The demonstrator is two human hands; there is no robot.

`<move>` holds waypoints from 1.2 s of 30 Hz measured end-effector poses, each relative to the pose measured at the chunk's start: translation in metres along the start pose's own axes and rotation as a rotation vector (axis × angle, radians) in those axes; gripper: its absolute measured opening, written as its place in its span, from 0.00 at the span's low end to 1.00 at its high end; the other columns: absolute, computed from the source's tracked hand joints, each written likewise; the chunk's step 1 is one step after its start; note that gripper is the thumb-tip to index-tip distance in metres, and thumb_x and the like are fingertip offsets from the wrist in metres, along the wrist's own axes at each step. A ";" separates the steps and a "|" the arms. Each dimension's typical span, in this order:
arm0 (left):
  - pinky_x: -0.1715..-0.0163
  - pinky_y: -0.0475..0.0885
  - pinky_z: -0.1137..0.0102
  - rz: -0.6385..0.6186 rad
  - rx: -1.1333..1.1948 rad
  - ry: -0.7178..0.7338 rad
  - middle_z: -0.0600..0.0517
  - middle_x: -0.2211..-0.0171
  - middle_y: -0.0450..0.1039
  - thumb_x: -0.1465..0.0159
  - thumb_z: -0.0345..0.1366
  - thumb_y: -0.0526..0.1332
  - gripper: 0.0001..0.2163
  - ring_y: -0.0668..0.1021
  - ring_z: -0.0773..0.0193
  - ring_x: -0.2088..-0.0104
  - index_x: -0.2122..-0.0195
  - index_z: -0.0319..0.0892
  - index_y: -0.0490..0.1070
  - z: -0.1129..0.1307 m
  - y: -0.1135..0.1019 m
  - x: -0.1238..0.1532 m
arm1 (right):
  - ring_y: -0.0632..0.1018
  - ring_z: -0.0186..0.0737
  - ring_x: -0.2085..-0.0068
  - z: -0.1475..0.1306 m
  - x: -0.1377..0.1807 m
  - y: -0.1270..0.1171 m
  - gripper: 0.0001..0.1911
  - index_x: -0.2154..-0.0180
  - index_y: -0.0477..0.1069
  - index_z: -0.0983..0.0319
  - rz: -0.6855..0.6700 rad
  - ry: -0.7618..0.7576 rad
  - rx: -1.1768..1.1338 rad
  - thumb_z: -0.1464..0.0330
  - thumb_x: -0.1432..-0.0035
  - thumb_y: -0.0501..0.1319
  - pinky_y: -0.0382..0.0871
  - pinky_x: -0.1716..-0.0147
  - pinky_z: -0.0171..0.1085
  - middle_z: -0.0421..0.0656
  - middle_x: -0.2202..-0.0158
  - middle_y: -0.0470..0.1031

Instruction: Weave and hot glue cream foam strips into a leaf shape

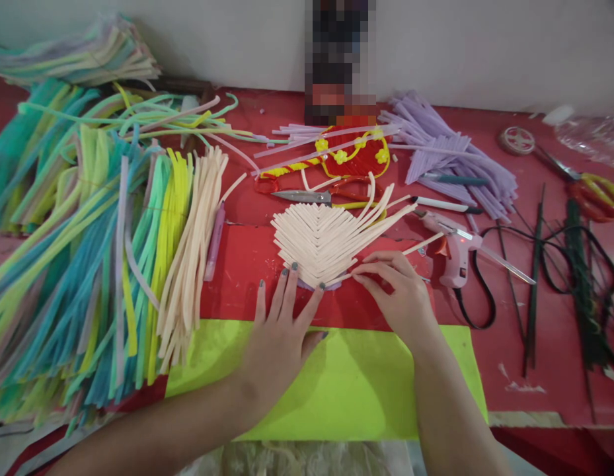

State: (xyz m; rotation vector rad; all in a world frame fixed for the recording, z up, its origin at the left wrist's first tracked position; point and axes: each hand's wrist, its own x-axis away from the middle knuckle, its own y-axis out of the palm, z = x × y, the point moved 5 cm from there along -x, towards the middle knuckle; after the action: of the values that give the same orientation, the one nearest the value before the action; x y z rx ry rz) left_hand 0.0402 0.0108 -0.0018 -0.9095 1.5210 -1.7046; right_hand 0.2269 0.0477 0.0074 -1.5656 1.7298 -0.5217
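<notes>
A cream piece of pipe cleaners (314, 241), set in a herringbone pattern, lies on the red surface with loose ends fanning out at its upper right. My left hand (281, 324) is spread open, its fingertips resting along the piece's lower edge. At the lower right edge, my right hand (393, 287) is closed in a pinch on a cream pipe cleaner (425, 243), whose free end sticks out past the knuckles. A bit of purple shows under the piece's bottom tip. The pinched end is partly hidden by my fingers.
Bundles of coloured pipe cleaners (88, 264) fill the left side; purple ones (450, 158) lie at the back. A pink glue gun (458, 248) with its cord sits right. Scissors (307, 196) and a red decorated piece (356, 152) lie behind. Yellow-green sheet (336, 390) in front.
</notes>
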 end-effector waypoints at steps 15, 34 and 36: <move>0.40 0.52 0.40 -0.013 0.057 -0.020 0.37 0.32 0.46 0.33 0.45 0.54 0.28 0.55 0.41 0.34 0.33 0.48 0.49 -0.001 0.002 0.002 | 0.75 0.40 0.60 -0.001 0.000 0.003 0.04 0.66 0.73 0.57 0.059 -0.024 0.060 0.70 0.40 0.60 0.71 0.60 0.41 0.43 0.63 0.70; 0.41 0.53 0.41 0.002 0.007 -0.003 0.33 0.33 0.45 0.34 0.46 0.54 0.31 0.54 0.41 0.34 0.32 0.48 0.45 0.000 0.005 0.003 | 0.74 0.44 0.55 0.002 -0.001 0.005 0.07 0.63 0.70 0.57 -0.025 -0.058 0.111 0.70 0.36 0.54 0.70 0.54 0.47 0.46 0.56 0.70; 0.41 0.54 0.40 0.001 0.012 -0.003 0.33 0.33 0.46 0.34 0.46 0.55 0.30 0.54 0.41 0.34 0.32 0.47 0.47 0.000 0.004 0.002 | 0.73 0.45 0.54 0.001 -0.001 0.006 0.07 0.63 0.69 0.57 -0.031 -0.066 0.142 0.70 0.36 0.53 0.70 0.55 0.46 0.46 0.56 0.70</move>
State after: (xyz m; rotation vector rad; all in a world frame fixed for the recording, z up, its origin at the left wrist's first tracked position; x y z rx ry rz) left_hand 0.0394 0.0084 -0.0056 -0.9038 1.5075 -1.7095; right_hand 0.2238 0.0500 0.0026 -1.4943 1.5863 -0.5883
